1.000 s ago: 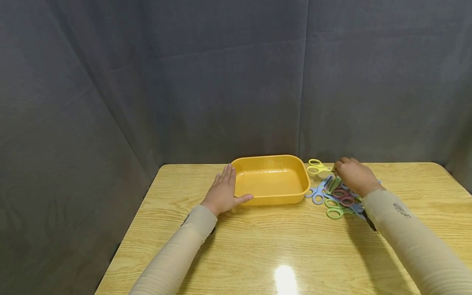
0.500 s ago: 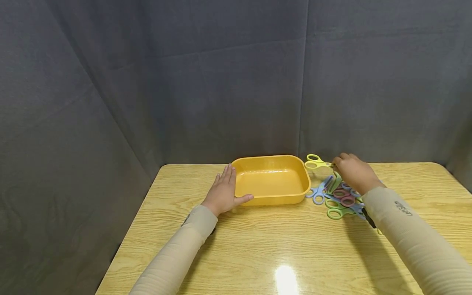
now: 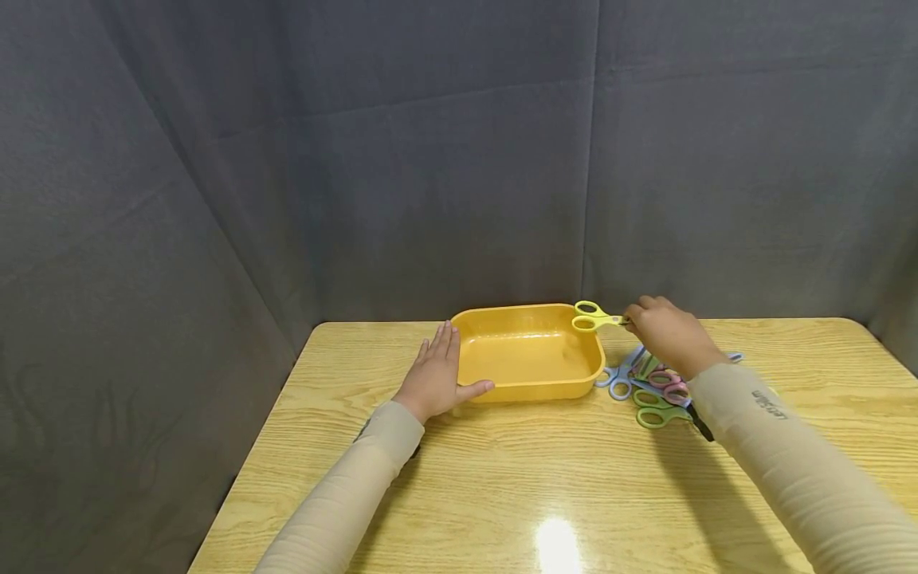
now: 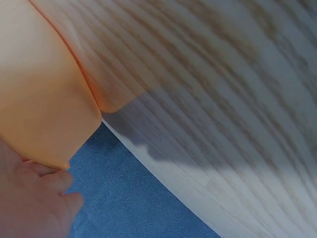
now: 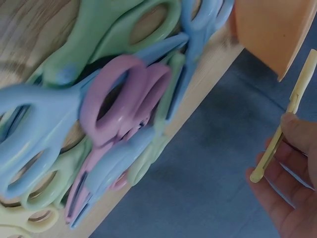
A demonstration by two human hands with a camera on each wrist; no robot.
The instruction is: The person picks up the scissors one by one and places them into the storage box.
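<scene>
My right hand (image 3: 667,333) pinches yellow scissors (image 3: 590,322) by the blades, with the handle loops pointing left over the right rim of a yellow tray (image 3: 531,391). In the right wrist view the same scissors (image 5: 297,91) appear edge-on between thumb and fingers. My left hand (image 3: 433,375) lies against the tray's left side with straight fingers, the thumb along its front rim. In the left wrist view, fingertips (image 4: 59,179) touch the tray's wall (image 4: 49,99). Beneath the right hand lies a heap of scissors, among them pink scissors (image 5: 116,101) and light blue scissors (image 5: 44,119).
Green scissors (image 3: 656,416) form the near side of the heap, with a black piece (image 3: 700,424) beside them. More yellow scissors (image 5: 29,220) show at the heap's edge. A grey curtain (image 3: 445,159) hangs behind the wooden table (image 3: 502,486).
The right hand has lifted the yellow scissors off the table and carried them left, so their loops now overlap the tray's right rim. The left hand stays in place.
</scene>
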